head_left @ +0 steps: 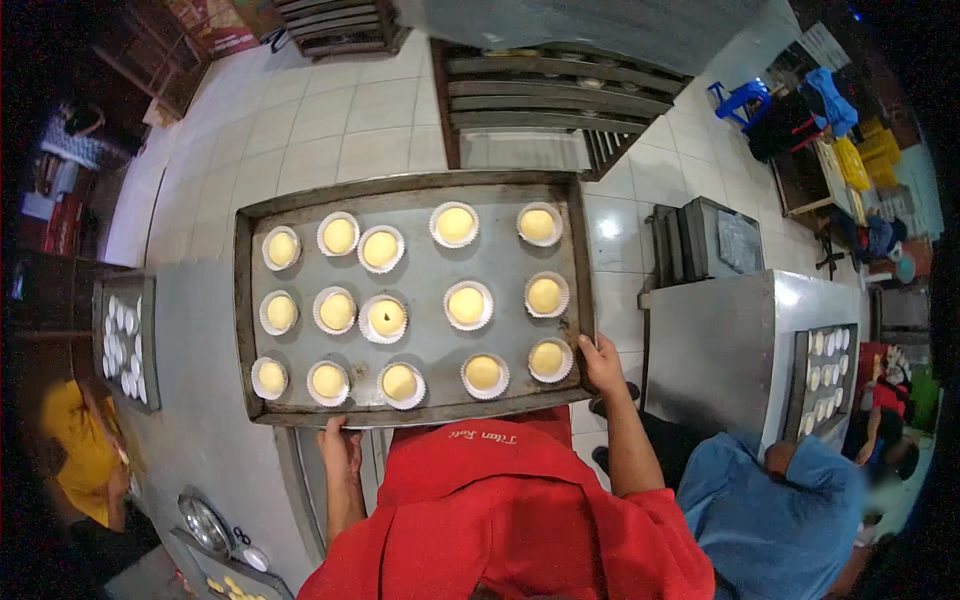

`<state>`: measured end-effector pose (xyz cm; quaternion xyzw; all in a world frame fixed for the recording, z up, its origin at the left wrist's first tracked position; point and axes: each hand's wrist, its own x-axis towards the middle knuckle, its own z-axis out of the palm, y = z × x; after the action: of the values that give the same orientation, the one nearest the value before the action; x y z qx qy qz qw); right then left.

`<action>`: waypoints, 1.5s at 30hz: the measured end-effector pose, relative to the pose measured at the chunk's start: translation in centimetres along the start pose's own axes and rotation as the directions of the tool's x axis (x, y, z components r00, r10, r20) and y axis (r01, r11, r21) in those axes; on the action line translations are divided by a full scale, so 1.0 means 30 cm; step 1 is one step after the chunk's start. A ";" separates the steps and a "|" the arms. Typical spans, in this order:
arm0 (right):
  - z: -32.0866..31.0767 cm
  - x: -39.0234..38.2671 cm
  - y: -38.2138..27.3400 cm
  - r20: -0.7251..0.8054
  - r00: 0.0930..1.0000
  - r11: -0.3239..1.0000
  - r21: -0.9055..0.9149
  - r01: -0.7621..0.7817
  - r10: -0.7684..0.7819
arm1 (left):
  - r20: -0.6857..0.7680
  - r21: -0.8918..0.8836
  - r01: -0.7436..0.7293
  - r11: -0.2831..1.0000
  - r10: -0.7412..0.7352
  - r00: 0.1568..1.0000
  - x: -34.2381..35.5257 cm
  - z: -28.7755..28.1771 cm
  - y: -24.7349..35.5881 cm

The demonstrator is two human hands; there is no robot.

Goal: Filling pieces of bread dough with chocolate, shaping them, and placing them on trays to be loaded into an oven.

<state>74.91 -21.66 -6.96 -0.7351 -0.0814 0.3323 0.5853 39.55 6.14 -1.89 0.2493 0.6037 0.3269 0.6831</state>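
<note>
In front of my body I carry a large dark-rimmed metal baking tray [430,300], held about level. Several pale yellow dough balls in white pleated paper cups stand on it in rows, such as the dough ball [465,305] near the middle. Another dough ball [387,318] bears a small dark mark on top. My left hand [341,448] supports the near edge from below, its fingers partly hidden under the tray. At the near right corner my right hand [598,362] grips the side rim, thumb on the outside.
Ahead stands a dark slatted rack [555,95] on the tiled floor. A metal table [215,370] lies left, with another tray [128,340] of paper cups. On the right a metal counter [705,360] holds a filled tray [825,385]. A person in blue [770,510] stands close at right.
</note>
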 end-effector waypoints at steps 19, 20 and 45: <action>-0.850 0.511 0.282 -0.233 0.967 0.908 -0.419 -0.006 -0.101 | 0.216 0.119 0.230 0.966 -0.251 0.943 0.194 0.866 -0.735; -0.853 0.555 0.294 -0.235 0.958 0.913 -0.404 0.058 -0.165 | 0.196 0.177 0.263 0.949 -0.296 0.935 0.228 0.890 -0.743; -0.833 1.119 0.545 -0.242 0.963 0.871 -0.492 -0.014 -0.121 | 0.095 0.092 0.221 0.971 -0.230 0.969 0.609 1.147 -0.884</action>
<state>110.81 -29.66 -32.76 -0.8942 -0.1042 0.1829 0.3951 78.45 4.11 -28.42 0.2232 0.6041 0.2090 0.7359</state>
